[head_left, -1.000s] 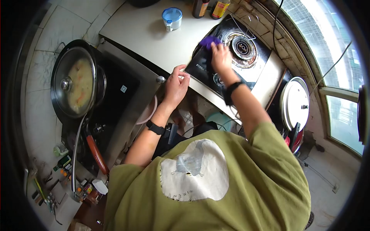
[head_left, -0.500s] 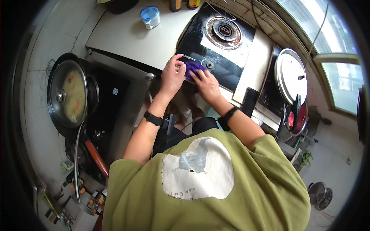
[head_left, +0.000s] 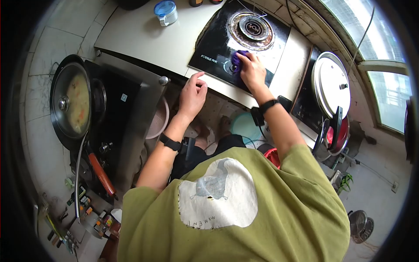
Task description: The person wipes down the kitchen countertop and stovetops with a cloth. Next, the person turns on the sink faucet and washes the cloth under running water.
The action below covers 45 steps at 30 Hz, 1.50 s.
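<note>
My right hand (head_left: 254, 73) is closed on a purple cloth (head_left: 239, 61), which lies on the black glass top of a gas stove (head_left: 214, 48) around its control knob. Behind the cloth is the rusty round burner (head_left: 253, 28). My left hand (head_left: 192, 95) is near the front edge of the counter, left of the stove's corner, with its fingers apart and curled a little and nothing in them.
A lidded pan of soup (head_left: 78, 102) with a red-brown handle (head_left: 101, 172) sits at the left. A blue-lidded jar (head_left: 166, 13) stands on the counter (head_left: 144, 43). A pressure cooker (head_left: 329, 85) is at the right. Basins lie below the counter.
My right hand has carried the purple cloth from the stove's front edge, beside my left hand, back and right to the knob. My left hand is now apart from the cloth.
</note>
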Available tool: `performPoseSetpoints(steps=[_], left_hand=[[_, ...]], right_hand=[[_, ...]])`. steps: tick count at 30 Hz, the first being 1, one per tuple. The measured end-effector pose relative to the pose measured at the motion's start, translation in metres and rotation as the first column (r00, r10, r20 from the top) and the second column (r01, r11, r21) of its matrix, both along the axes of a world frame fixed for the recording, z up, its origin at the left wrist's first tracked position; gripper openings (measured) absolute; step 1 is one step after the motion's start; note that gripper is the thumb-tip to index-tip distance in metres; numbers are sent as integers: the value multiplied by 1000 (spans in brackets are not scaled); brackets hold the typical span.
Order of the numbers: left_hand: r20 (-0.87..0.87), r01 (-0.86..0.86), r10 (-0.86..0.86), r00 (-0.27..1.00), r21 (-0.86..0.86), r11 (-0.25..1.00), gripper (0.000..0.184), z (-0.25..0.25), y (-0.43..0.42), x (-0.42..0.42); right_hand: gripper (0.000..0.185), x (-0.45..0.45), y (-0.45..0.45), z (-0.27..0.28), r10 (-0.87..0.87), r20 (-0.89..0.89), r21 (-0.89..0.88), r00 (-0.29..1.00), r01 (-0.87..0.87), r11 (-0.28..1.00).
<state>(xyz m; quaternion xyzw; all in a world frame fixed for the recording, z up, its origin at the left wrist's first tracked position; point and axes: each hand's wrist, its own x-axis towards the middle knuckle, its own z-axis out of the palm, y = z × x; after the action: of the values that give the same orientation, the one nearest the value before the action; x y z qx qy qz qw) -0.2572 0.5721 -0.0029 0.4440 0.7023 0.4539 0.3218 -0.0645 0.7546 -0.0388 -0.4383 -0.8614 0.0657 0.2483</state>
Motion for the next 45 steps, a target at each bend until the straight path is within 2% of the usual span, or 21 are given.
performPoseSetpoints(steps=[4, 6, 7, 8, 10, 13, 14, 16, 19, 20, 22, 24, 25, 26, 28, 32, 34, 38, 40, 42, 45], left_hand=[[32, 7, -6, 999, -35, 999, 41, -6, 13, 37], [68, 24, -21, 997, -51, 998, 38, -13, 22, 64], [29, 97, -96, 995, -37, 995, 37, -15, 25, 76], [-17, 164, -164, 986, -18, 986, 35, -16, 29, 86], [23, 246, -245, 969, -50, 968, 27, -14, 28, 110], [32, 365, -364, 931, -96, 926, 21, -15, 11, 145], [37, 404, -402, 915, -87, 911, 19, -21, 3, 157], [210, 508, -468, 858, -230, 830, 23, -27, -12, 176], [269, 542, -476, 837, -298, 786, 29, -37, -23, 201], [301, 528, -441, 846, -347, 775, 32, -40, -23, 206], [342, 519, -403, 849, -399, 756, 36, -43, -23, 217], [521, 517, -248, 817, -468, 717, 44, -49, -19, 227], [573, 558, -242, 783, -475, 680, 50, -58, -18, 232], [573, 562, -248, 781, -473, 679, 50, -63, -18, 238], [774, 618, -96, 626, -417, 666, 53, -75, -16, 249], [826, 674, -89, 557, -387, 629, 51, -49, -4, 254], [862, 720, -90, 499, -354, 597, 51, -47, 0, 249], [844, 704, -109, 525, -359, 612, 43, -52, 0, 251], [815, 622, -151, 560, -293, 726, 29, -60, -5, 256], [794, 626, -215, 568, -248, 739, 24, -58, -11, 249], [728, 660, -348, 591, -189, 727, 19, -21, -25, 209]], right_hand=[[45, -20, 44, 3, 207, 82, 14, 975, -209, 978], [47, -4, 43, 1, 244, 114, 16, 963, -248, 969], [49, 4, 39, 1, 288, 147, 22, 946, -294, 956], [53, 18, 28, 4, 274, 214, -9, 938, -279, 960], [59, 48, 2, 9, 211, 258, -80, 943, -197, 977], [63, 94, -25, 17, 241, 299, -160, 923, -201, 966], [64, 103, -28, 12, 254, 275, -120, 927, -229, 966], [62, 97, -21, 16, 261, 288, -85, 922, -246, 965], [55, 64, 15, 4, 249, 200, -42, 948, -245, 968], [57, 54, 25, 13, 251, 240, -65, 938, -242, 968], [57, 40, 41, 7, 276, 202, -37, 940, -274, 961], [54, 44, 31, 7, 228, 247, -51, 942, -222, 974], [55, 50, 21, 6, 225, 242, -77, 944, -212, 974], [55, 57, 9, 8, 220, 237, -99, 946, -202, 974], [60, 81, -19, 18, 254, 273, -135, 928, -224, 965], [66, 139, -41, 20, 270, 265, -153, 926, -236, 960], [62, 145, -24, 26, 168, 316, -175, 934, -116, 978], [59, 122, 32, 7, -46, 311, -65, 949, 70, 995], [57, 111, 55, 7, -52, 326, -94, 944, 87, 992], [55, 112, 65, 1, -67, 312, -155, 948, 121, 981], [49, 120, 57, 3, -38, 298, -176, 954, 94, 980]])
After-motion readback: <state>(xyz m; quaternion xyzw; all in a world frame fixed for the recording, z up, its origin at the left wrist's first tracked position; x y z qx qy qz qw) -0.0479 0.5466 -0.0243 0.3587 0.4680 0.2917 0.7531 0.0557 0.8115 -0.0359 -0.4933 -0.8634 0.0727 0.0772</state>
